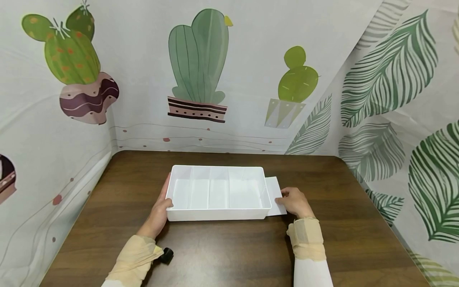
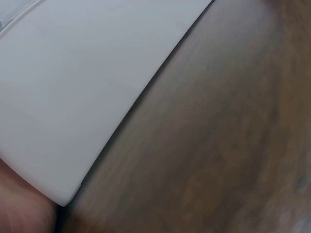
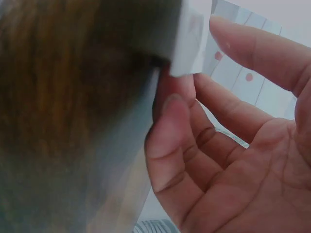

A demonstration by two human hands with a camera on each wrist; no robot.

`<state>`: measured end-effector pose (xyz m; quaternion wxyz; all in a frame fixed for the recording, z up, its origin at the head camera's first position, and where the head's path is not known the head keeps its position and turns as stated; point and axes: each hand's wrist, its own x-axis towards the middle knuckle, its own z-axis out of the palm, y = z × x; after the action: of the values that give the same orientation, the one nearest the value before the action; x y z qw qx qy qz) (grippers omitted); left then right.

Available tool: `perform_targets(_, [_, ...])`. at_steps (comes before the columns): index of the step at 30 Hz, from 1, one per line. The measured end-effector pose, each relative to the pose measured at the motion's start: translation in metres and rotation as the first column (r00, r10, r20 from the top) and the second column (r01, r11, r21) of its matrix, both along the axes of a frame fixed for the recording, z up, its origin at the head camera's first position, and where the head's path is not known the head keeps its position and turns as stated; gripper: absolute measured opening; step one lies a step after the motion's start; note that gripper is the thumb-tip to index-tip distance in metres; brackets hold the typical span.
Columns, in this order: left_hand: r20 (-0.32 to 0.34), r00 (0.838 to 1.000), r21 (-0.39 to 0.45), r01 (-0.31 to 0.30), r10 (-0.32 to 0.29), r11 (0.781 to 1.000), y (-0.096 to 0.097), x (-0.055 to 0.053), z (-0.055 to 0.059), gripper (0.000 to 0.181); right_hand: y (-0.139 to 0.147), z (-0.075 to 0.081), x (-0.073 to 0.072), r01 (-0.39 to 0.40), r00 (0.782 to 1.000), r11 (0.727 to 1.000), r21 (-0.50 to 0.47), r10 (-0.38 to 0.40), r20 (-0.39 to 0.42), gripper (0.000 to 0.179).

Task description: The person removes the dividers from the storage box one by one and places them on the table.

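White sleeves lay nearest the camera on my head feed, each running up into a tan wrap round the person's wrist. Beside the left wrap I made out a small black piece. Ahead of them, near the far edge of the brown table, sat a shallow white box, its open side up and thin partitions crossing its inside. I saw the left hand gripping the box's left end, thumb at the near corner of the rim and fingers along the outer wall. At the opposite end, the right hand pinched a flat white card by its outer edge. The card's inner part was hidden by the box's right end, and I could not tell whether it ran underneath. Behind the table hung a pale cloth printed with cacti and leaves.

On my left wrist feed, the box's outer wall filled the upper left, a blurred bit of the left hand touching its corner.

My right wrist feed gave me the right hand's palm, with bent fingertips against the card and the thumb tip close to its other side.
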<state>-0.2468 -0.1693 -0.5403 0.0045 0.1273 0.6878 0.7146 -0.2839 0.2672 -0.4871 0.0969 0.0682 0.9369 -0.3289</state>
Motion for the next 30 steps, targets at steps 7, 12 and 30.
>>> perform_targets(7, [0.003, 1.0, -0.003, -0.007, 0.007, 1.0, 0.0, -0.001, -0.001, 0.101, 0.0, 0.005, 0.002, -0.031, 0.999, 0.999, 0.032, 0.03, 0.02, 0.049])
perform_targets(12, [0.001, 1.0, -0.01, -0.01, 0.01, 1.0, 0.001, 0.0, 0.0, 0.101, 0.0, 0.007, 0.002, -0.033, 0.999, 0.999, 0.037, 0.032, 0.01, 0.051])
perform_targets(30, [-0.01, 1.0, -0.017, -0.008, 0.008, 1.0, 0.0, 0.0, 0.0, 0.102, -0.036, 0.04, 0.009, 0.003, 0.955, 0.998, -0.056, -0.019, -0.295, 0.043])
